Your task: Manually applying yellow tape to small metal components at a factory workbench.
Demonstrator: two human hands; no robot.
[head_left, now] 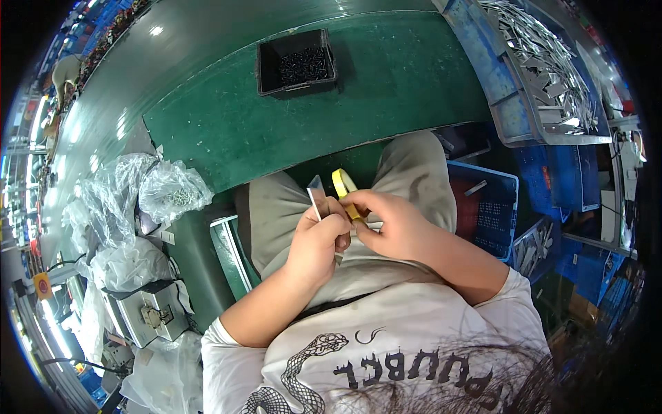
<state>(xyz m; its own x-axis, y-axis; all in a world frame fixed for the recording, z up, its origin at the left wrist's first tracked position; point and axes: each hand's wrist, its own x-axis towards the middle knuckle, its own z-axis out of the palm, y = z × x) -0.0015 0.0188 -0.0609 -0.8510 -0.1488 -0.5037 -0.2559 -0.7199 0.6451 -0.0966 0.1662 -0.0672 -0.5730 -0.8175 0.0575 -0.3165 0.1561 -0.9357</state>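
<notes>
My left hand [318, 238] is closed around a small flat, pale plate [316, 196] with a light edge, which sticks up past the thumb. Close beside it, my right hand [398, 222] grips a roll of yellow tape [340, 183] between thumb and fingers. The roll stands tilted, its ring partly covered by the fingers. Both hands meet above my lap, fingertips nearly touching. Whether tape lies on the plate is hidden by the fingers.
A black bin [299, 87] of small black parts sits on the green table [407, 83]. A blue crate [507, 86] at the far right holds metal strips. Another blue crate [516, 200] stands beside my right leg. Clear plastic bags [114, 200] and a white metal box [162, 314] lie left.
</notes>
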